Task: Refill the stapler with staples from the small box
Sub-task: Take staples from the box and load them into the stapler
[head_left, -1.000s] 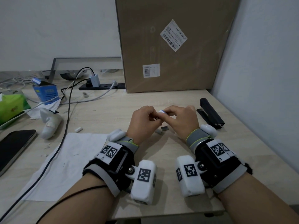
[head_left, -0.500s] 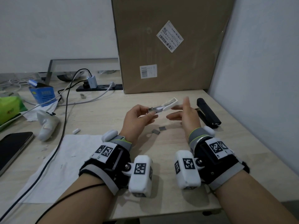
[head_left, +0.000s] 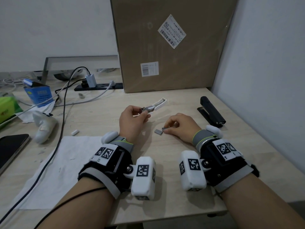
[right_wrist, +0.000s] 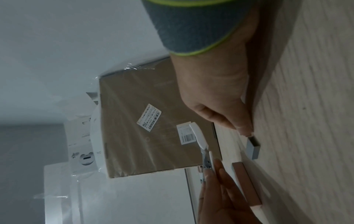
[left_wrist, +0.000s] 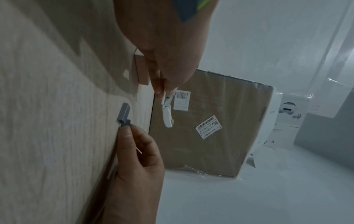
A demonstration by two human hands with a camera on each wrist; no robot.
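My left hand (head_left: 145, 111) holds a small white stapler (head_left: 156, 105) above the desk, its white top swung open and its metal channel showing. The same stapler (left_wrist: 167, 112) appears in the left wrist view, pinched at its hinge end. My right hand (head_left: 165, 128) is down on the desk, thumb and forefinger pinching a short grey staple strip (left_wrist: 125, 123). A second grey staple strip (head_left: 158, 131) lies flat just left of those fingertips, and shows as the strip (right_wrist: 253, 147) in the right wrist view. A small blue box (head_left: 38, 95) stands open at the far left.
A black stapler (head_left: 211, 113) lies shut at the right near the wall. A large cardboard box (head_left: 165, 47) stands at the back. Cables (head_left: 64, 103), a white controller (head_left: 43, 126), a phone (head_left: 11, 149) and a white paper sheet (head_left: 54, 171) occupy the left side.
Both hands were together on the white stapler. It has been swung open in my left hand, and my right hand has dropped to the desk onto the staple strips.
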